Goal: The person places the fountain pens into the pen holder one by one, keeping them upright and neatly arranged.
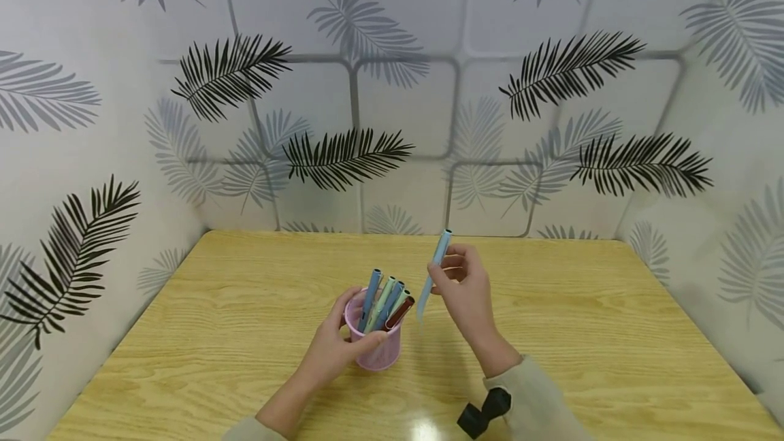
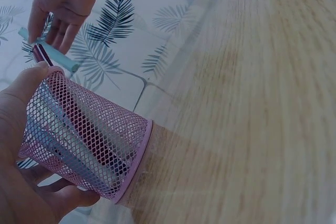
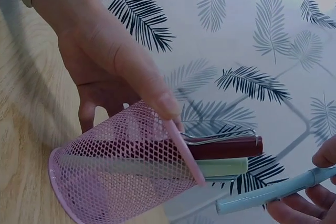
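To your left the table [image 1: 202,332] runs bare from the cup to its left edge, where the leaf-print wall [image 1: 92,155] comes down; that is a broad open stretch of wood. Your left hand [image 1: 333,349] grips the pink mesh cup [image 1: 376,352], thumb curled over the near rim and fingers wrapped round the far side. The cup stands on the table a little left of centre, well in from every edge, and the left wrist view shows it tipped with its base rim against the wood. Several pens [image 1: 384,305] stand in it, leaning right; a dark red one [image 1: 401,312] with a metal clip lies lowest and reaches just past the rim.

Just right of the cup your right hand [image 1: 465,291] pinches a light blue pen [image 1: 433,274] between thumb and curled fingers. The pen hangs steeply in the air, top end tilted away towards the back wall, lower end near the cup's rim but apart from it and from the pens inside. In the right wrist view its tip sits just below the red and green pen ends, with a narrow gap.

Right of that hand the table lies open up to the right wall and forward to the back corner. A black wrist mount [image 1: 484,414] sits on your right sleeve at the near edge.
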`<state>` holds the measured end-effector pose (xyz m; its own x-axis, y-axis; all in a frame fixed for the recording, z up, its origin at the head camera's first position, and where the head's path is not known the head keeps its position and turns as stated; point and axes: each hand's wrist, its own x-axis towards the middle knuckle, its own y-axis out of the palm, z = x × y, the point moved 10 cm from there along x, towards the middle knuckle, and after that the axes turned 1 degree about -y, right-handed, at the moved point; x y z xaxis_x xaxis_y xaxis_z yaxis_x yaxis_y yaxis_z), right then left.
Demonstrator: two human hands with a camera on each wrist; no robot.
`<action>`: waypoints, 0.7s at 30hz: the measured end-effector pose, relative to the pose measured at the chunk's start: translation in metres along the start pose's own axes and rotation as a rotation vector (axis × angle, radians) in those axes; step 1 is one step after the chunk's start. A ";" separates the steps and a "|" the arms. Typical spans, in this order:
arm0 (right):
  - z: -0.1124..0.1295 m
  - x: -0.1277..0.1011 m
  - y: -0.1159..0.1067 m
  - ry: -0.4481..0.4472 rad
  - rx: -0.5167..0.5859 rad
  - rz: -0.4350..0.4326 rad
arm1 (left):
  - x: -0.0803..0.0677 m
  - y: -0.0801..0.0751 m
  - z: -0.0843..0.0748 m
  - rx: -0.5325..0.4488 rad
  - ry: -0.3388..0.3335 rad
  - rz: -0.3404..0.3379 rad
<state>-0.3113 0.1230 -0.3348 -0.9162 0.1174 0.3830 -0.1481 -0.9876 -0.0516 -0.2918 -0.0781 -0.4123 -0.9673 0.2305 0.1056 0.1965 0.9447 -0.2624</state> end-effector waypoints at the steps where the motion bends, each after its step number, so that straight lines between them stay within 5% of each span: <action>1: 0.009 -0.001 -0.001 -0.023 0.016 -0.010 | 0.000 0.000 0.000 -0.006 -0.003 0.002; 7: 0.039 -0.002 -0.005 -0.143 0.123 -0.073 | 0.000 0.000 -0.001 -0.025 -0.019 0.004; 14: 0.030 0.003 -0.003 -0.240 0.233 -0.090 | -0.001 0.000 -0.001 -0.018 -0.018 0.002; 21: 0.021 0.003 0.009 -0.215 0.232 -0.049 | 0.007 0.000 0.017 -0.027 0.017 -0.016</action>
<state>-0.3071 0.1124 -0.3148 -0.8068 0.1651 0.5673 -0.0784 -0.9816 0.1742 -0.3017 -0.0804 -0.4278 -0.9675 0.2193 0.1260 0.1857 0.9542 -0.2345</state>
